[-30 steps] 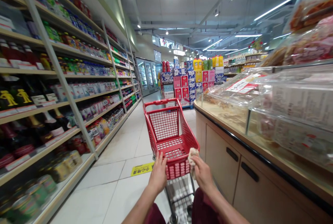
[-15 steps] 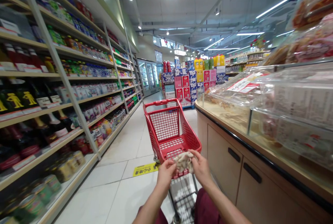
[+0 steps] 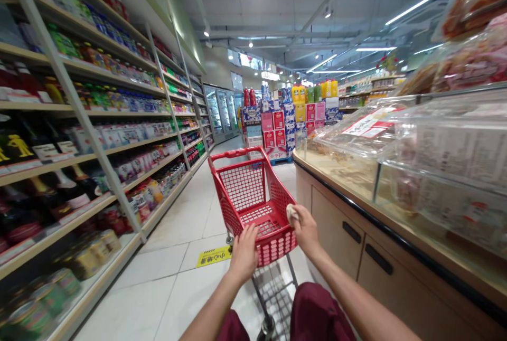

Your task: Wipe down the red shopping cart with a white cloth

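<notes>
The right hand's fingers (image 3: 301, 213) are curled in around a bunched pale cloth (image 3: 292, 213), gripping it at the near right corner of the red cart (image 3: 262, 214); folding it small like that probably keeps it under the fingertips, between skin and plastic. The left hand (image 3: 243, 254) lies over the near left corner, its fingers fairly straight and draped across the rim; it looks placed there to steady the basket, but the thumb side is not clear, so I cannot tell whether it clamps the edge or only rests. The cart stands directly in front of the person, between both arms, with its handle (image 3: 236, 154) at the far end, which leaves the near end within easy reach. Maroon trousers (image 3: 320, 312) show at the knees, bent close to the wire frame (image 3: 279, 288), suggesting a low posture that brings the basket to hand height. The cart sits on pale floor tiles (image 3: 158, 277), beside a yellow floor sticker (image 3: 214, 257), in the aisle between drink shelves (image 3: 137, 135) on the left and a wooden counter (image 3: 336, 219) with packed food on the right. Further off, stacked boxes (image 3: 273, 131) carry bottles on top, likely raised there so shoppers notice them.
</notes>
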The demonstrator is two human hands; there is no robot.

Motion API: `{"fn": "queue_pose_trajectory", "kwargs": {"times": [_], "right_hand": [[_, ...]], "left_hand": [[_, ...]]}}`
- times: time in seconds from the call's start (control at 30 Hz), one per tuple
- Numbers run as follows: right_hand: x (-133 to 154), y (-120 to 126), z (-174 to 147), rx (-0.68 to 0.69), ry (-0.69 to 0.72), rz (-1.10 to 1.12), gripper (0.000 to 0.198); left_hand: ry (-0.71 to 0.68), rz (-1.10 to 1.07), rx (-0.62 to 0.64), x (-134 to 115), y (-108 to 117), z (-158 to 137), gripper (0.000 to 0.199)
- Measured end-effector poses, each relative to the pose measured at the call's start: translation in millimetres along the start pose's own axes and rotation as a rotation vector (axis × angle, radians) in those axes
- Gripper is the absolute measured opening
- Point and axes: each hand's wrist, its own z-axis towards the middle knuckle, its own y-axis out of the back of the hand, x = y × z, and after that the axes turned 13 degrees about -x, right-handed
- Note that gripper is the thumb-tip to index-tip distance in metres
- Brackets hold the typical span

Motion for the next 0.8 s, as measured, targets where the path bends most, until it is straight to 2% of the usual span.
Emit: {"fn": "queue_pose_trajectory", "kwargs": {"times": [0.03, 0.1, 0.2, 0.27, 0.37, 0.43, 0.53, 0.6, 0.7, 0.77, 0.8], "right_hand": [[-5.6, -6.8, 3.3, -0.006, 0.077, -0.046, 0.028], [-14.3, -24.0, -4.0, 0.080, 0.232, -0.110, 0.029], [-25.9, -38.8, -22.6, 0.222, 0.482, -0.141, 0.030], [-34.0, -32.2, -21.7, 0.251, 0.557, -0.165, 0.031], [-37.5, -12.7, -9.4, 0.165, 0.444, -0.245, 0.032], [-29.7, -9.0, -11.9, 0.156, 0.391, -0.226, 0.033], [-14.6, -17.8, -31.7, 0.272, 0.502, -0.063, 0.033], [-14.7, -21.5, -39.0, 0.248, 0.512, -0.011, 0.034], [-35.9, -14.2, -37.1, 0.063, 0.320, -0.068, 0.037], [-56.5, -6.4, -43.3, 0.028, 0.212, -0.100, 0.041], [-66.2, -3.2, -51.6, 0.056, 0.179, -0.104, 0.042]], "left_hand": [[-0.100, 0.177, 0.020, 1.7, -1.7, 3.3, 0.058], [-0.256, 0.477, 0.079, 5.8, -5.5, 7.5, 0.058], [-0.333, 0.634, 0.102, 16.0, -6.1, 9.5, 0.058], [-0.353, 0.665, 0.079, 24.5, -2.2, 9.5, 0.057], [-0.363, 0.682, 0.058, 34.2, 5.0, 8.5, 0.056], [-0.347, 0.687, 0.058, 36.6, 8.2, 7.8, 0.058], [-0.320, 0.662, 0.078, 35.3, 11.5, 7.3, 0.060], [-0.308, 0.637, 0.095, 33.5, 13.7, 6.9, 0.059], [-0.290, 0.629, 0.098, 32.0, 16.3, 6.1, 0.058], [-0.294, 0.624, 0.106, 31.7, 16.7, 5.5, 0.058], [-0.300, 0.619, 0.110, 31.5, 16.6, 5.3, 0.058]]}}
